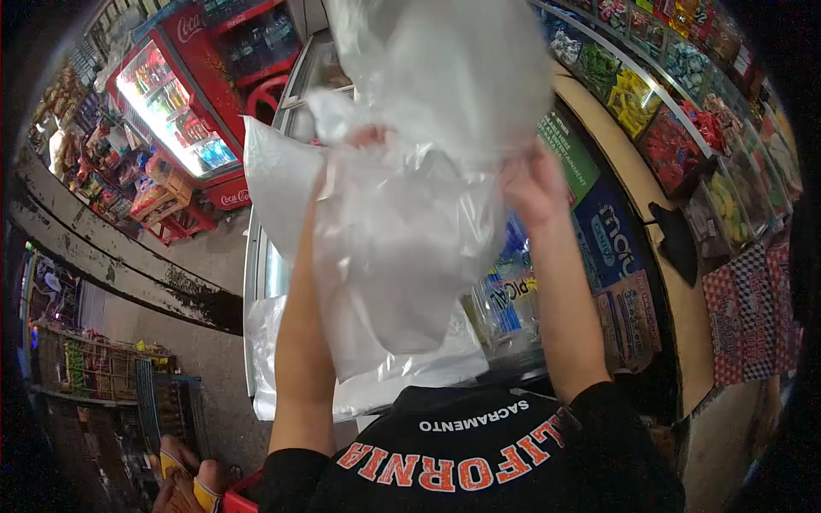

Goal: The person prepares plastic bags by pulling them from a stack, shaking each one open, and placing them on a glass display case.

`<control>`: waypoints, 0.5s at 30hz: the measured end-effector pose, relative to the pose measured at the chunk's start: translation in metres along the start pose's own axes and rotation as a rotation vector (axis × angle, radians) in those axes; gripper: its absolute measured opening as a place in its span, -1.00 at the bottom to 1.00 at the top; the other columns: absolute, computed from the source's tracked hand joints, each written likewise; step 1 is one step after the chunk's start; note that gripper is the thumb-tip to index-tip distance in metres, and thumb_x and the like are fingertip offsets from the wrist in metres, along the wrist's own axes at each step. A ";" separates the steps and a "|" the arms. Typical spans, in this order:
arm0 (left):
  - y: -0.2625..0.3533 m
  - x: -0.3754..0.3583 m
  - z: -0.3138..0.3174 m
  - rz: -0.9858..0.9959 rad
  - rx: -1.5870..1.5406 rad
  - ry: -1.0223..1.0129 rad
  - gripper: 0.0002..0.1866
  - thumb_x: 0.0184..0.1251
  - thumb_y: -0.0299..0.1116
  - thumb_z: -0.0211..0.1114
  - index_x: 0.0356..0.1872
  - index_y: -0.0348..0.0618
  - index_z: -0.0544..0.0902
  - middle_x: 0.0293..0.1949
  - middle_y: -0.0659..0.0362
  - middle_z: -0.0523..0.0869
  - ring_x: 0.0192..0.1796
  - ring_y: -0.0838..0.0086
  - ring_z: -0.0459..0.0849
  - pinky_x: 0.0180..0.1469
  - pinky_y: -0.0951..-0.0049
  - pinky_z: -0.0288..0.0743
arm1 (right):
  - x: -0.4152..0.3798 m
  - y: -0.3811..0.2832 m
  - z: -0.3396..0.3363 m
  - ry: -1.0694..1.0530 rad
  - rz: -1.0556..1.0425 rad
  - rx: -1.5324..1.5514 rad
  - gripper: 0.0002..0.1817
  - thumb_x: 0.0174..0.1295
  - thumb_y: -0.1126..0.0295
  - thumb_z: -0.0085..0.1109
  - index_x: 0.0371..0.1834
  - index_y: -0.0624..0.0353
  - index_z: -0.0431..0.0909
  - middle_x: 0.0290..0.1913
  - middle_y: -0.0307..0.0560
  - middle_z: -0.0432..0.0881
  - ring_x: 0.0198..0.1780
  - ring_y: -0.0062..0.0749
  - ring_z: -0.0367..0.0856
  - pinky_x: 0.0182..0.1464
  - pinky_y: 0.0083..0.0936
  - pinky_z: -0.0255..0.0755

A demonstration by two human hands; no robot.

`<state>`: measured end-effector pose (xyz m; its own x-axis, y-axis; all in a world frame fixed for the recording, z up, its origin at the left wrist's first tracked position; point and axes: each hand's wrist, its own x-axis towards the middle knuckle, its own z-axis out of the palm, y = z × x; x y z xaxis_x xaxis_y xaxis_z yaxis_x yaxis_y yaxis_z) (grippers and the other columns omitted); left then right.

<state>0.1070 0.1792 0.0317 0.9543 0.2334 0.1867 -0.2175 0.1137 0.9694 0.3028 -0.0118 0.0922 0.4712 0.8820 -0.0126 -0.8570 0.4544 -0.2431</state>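
Note:
A large clear plastic bag (402, 248) hangs between my two hands, and its upper part is smeared by motion. My right hand (536, 184) is closed on the bag's right side, its fingers pinching the plastic. Behind the film, my left hand (369, 137) grips the bag on the other side and is mostly hidden. More white, shiny plastic bags (278, 171) lie to the left of it. Below, another stretch of clear plastic (410, 376) rests on the counter close to my shirt.
A red Coca-Cola fridge (184, 103) with lit shelves stands at left. Shelves of packaged sweets (637, 103) line the right, above a wooden ledge (684, 342). A dark blue sign (611, 231) lies right of my arm. Someone's bare legs (188, 479) show at lower left.

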 end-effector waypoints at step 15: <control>-0.067 -0.037 0.102 -0.155 0.213 0.267 -0.39 -0.02 -0.33 0.16 0.11 -0.17 0.15 -0.08 0.11 0.41 -0.04 0.49 0.39 0.01 0.53 0.23 | -0.038 0.039 -0.164 -0.294 0.112 0.057 -0.66 0.09 0.38 -0.10 -0.01 0.00 0.25 -0.13 -0.11 0.43 -0.12 -0.38 0.45 -0.06 -0.40 0.35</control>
<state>0.1067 0.0644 -0.0237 0.8794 0.4758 0.0139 0.0001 -0.0295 0.9996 0.2856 -0.0482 -0.0757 0.2995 0.9217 0.2466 -0.9145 0.3510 -0.2012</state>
